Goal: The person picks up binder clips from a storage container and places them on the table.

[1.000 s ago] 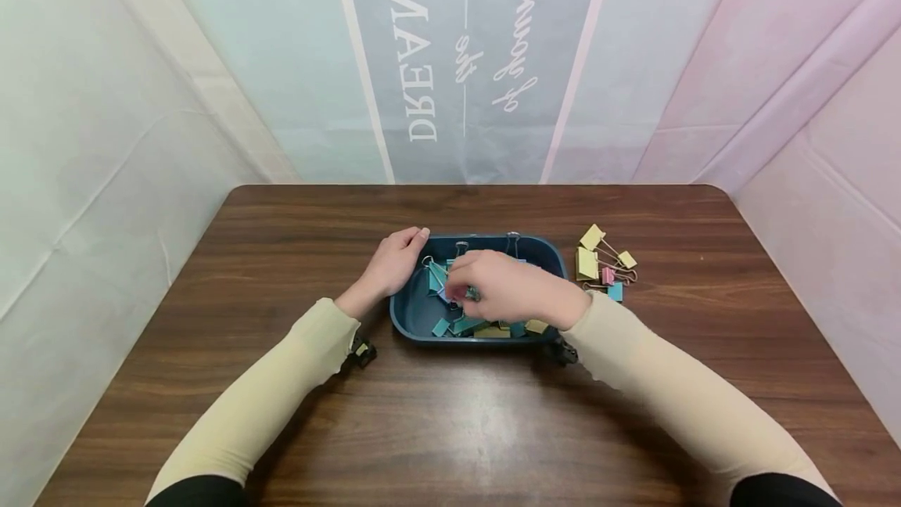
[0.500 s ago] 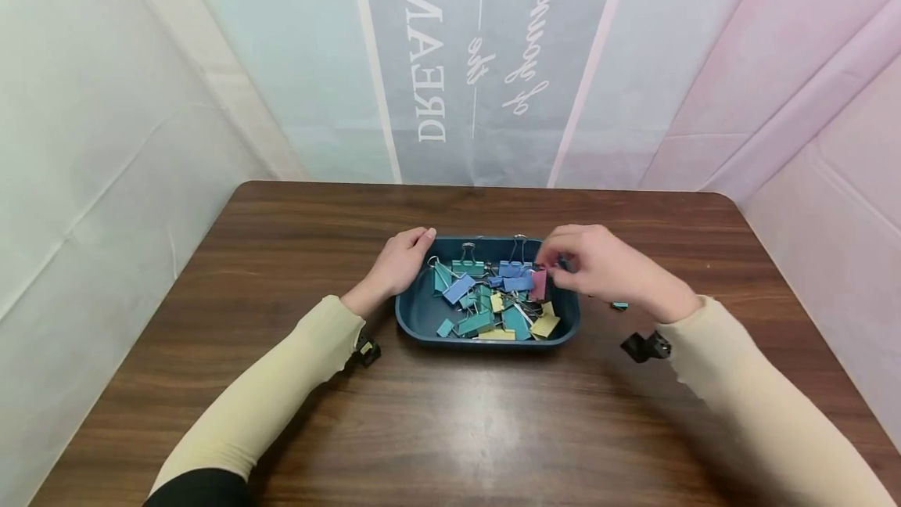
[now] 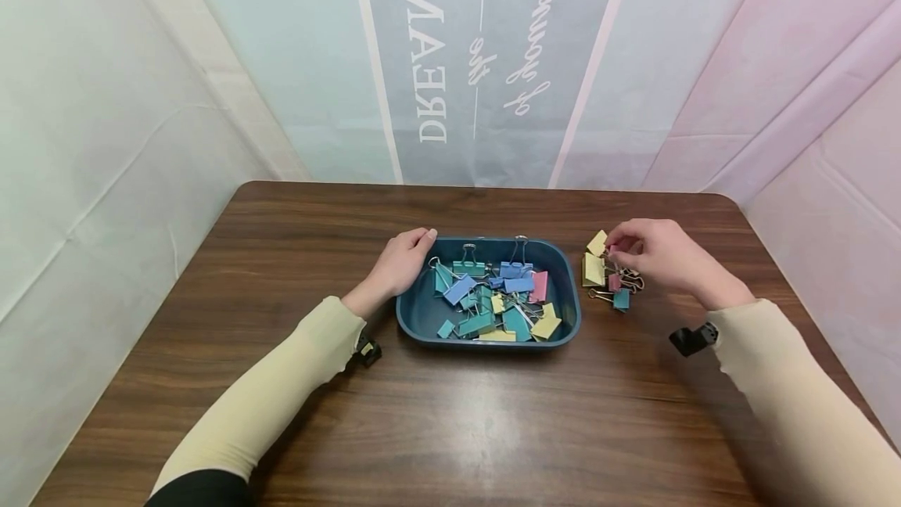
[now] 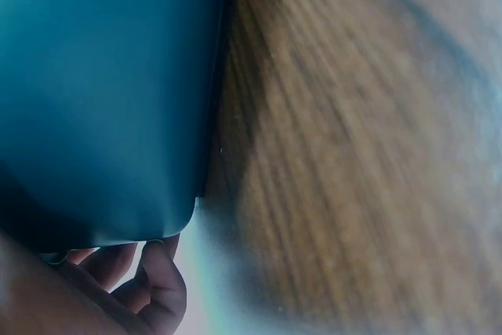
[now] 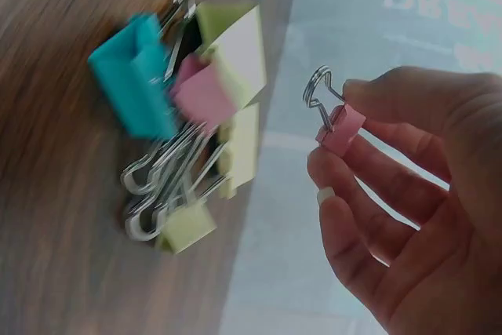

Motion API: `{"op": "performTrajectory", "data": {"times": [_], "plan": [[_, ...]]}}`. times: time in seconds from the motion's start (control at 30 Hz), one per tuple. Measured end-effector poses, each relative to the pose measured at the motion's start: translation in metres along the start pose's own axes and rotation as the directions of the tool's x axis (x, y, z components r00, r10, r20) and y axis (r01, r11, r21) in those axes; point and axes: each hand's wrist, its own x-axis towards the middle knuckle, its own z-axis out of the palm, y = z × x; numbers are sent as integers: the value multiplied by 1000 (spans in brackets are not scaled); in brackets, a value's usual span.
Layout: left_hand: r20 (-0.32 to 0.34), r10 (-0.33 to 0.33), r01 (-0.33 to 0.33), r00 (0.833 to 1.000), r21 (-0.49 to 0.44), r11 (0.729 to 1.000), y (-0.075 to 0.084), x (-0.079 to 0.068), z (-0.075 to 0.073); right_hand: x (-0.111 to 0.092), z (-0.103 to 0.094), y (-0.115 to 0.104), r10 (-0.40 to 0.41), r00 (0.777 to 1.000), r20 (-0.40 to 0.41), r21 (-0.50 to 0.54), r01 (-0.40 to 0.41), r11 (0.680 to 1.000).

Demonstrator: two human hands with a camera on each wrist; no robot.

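Small pink metal binder clip with silver wire handles: right of the tray, above the loose clips, apart from both.
Right hand: thumb and fingertips nearly together, parted only by the pink clip they pinch; other fingers bent below.
Dark blue plastic rectangular tray with rounded corners: long side parallel to rear table edge; floor shows at left end and right end.
Left hand: at tray's rear left corner, fingers bent, gripping the rim, thumb on top.
Tray clips: teal, blue, yellow and pink metal binder clips, heaped mid-tray; two have wire handles rising at the back rim.
Loose clips: yellow, teal and pink metal binder clips, grouped just right of tray; narrow strip of wood between.
Brown wood-grain tabletop: broad stretch in front of tray; rear edge near, side edges well apart.
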Motion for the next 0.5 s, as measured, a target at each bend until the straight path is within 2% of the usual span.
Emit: {"op": "performTrajectory", "data": {"times": [0.27, 0.5], "plan": [[0, -1, 1, 1000, 4, 1000, 0, -1, 0, 2, 6, 22, 144, 990, 5, -51, -143, 988], [1, -3, 3, 1000, 5, 1000, -1, 0, 1, -1, 10, 29, 187, 980, -61, -72, -192, 979]]}}
